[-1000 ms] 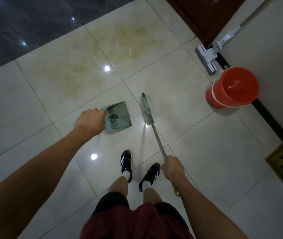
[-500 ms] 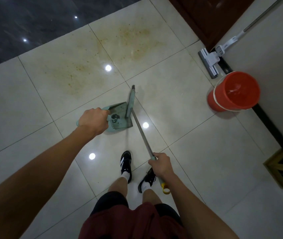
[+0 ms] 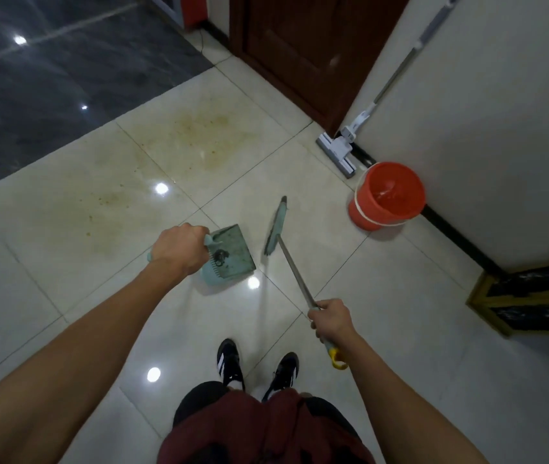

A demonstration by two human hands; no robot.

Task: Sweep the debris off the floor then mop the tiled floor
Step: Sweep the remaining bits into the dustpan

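Observation:
My left hand [image 3: 179, 247] grips the handle of a teal dustpan [image 3: 234, 252] that sits on the pale tiled floor [image 3: 383, 329]. A small dark clump of debris [image 3: 220, 256] lies inside the pan near the handle. My right hand [image 3: 331, 319] grips the metal handle of a broom [image 3: 295, 272]. Its teal head [image 3: 276, 227] is just right of the dustpan, apart from it. A brownish stain [image 3: 179, 145] covers the tiles beyond the pan. A white flat mop [image 3: 345, 147] leans on the wall at the back right.
A red bucket [image 3: 387, 195] holding water stands by the wall, right of the broom head. A dark wooden door [image 3: 306, 45] is at the back. A gold-framed dark box [image 3: 534, 296] sits at the right. Dark glossy flooring [image 3: 49, 78] lies at the back left. My shoes [image 3: 256, 366] are below.
The broom head was against the dustpan's mouth half a second ago; it has now swung right, away from the pan. The dustpan and my left hand have hardly moved on the floor.

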